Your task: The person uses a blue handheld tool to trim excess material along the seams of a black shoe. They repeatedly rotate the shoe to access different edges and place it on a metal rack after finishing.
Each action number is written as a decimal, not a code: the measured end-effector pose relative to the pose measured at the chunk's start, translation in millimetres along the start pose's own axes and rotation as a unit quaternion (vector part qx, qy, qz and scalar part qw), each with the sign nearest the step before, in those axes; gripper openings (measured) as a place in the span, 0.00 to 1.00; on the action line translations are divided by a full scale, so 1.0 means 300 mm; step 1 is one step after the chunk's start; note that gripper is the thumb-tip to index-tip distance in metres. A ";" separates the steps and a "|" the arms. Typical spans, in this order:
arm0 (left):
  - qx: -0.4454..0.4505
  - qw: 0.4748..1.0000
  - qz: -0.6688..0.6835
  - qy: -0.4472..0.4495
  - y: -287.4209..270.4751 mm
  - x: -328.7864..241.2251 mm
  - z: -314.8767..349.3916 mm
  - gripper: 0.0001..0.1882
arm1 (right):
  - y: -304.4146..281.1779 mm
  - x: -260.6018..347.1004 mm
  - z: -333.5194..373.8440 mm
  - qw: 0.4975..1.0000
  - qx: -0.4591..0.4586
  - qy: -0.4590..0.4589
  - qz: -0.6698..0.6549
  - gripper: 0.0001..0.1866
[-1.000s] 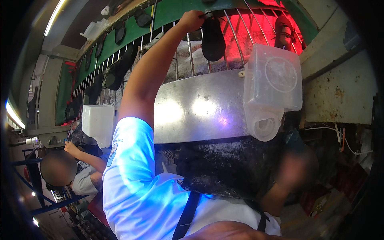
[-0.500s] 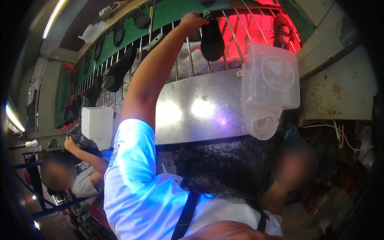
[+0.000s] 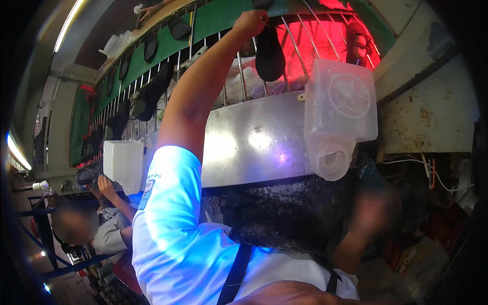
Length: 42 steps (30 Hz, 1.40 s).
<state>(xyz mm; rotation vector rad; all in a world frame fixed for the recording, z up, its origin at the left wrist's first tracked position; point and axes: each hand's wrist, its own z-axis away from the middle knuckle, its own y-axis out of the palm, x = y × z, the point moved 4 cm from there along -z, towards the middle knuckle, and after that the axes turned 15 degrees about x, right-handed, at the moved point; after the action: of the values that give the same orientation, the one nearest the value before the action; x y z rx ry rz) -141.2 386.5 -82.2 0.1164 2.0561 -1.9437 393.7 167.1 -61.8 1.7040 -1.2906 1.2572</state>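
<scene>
Fingers (image 3: 264, 18) of the left hand (image 3: 249, 24) pinch a black sole (image 3: 270, 56) beneath, beyond a steel panel (image 3: 249, 119). Right hand (image 3: 373, 216) blurred; cannot tell.

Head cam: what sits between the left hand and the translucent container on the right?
In the head view: the black sole-shaped piece right beside the left hand, then red-lit metal rods, before the translucent container.

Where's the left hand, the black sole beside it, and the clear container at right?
Left hand (image 3: 251, 24): head view, its back.
Black sole (image 3: 270, 58): head view, broad face.
Clear container (image 3: 338, 121): head view, broad wall.
</scene>
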 end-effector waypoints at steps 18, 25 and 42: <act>0.012 0.982 0.030 -0.186 0.073 -0.016 0.011 0.28 | -0.013 0.010 -0.013 1.000 0.007 0.012 -0.017 0.25; 0.005 0.994 0.003 -0.106 0.040 -0.024 0.003 0.17 | -0.018 0.016 -0.006 1.000 0.013 0.014 -0.020 0.24; 0.095 0.984 0.003 -0.152 0.088 -0.073 -0.016 0.12 | 0.016 0.046 -0.051 0.995 0.045 -0.026 -0.083 0.24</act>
<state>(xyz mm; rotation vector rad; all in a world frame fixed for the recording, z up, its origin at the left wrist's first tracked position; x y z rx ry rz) -114.0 396.5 -101.2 -0.1247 1.6754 -2.0076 385.4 174.8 -44.0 1.8771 -1.1092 1.1964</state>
